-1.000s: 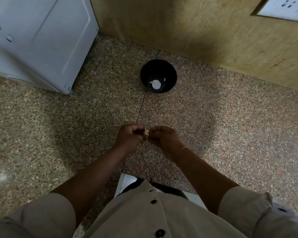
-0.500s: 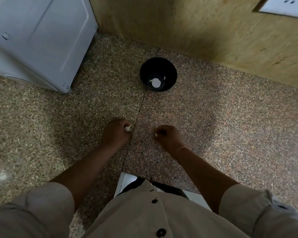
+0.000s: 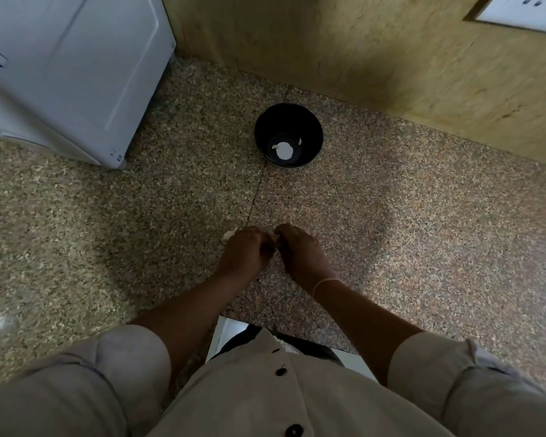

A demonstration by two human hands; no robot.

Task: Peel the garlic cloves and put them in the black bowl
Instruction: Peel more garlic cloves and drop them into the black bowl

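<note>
Head view: left hand and right hand pinch one garlic clove (mostly hidden) in curled fingers; peeling seems unfinished; next, far black bowl.

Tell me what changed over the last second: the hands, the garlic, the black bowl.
Half a second ago the hands were apart, each pinching a pale piece. Now the left hand and right hand are back together, both pinching the small pale garlic clove. The round black bowl stayed put on the speckled stone surface, with the white peeled clove inside.
</note>
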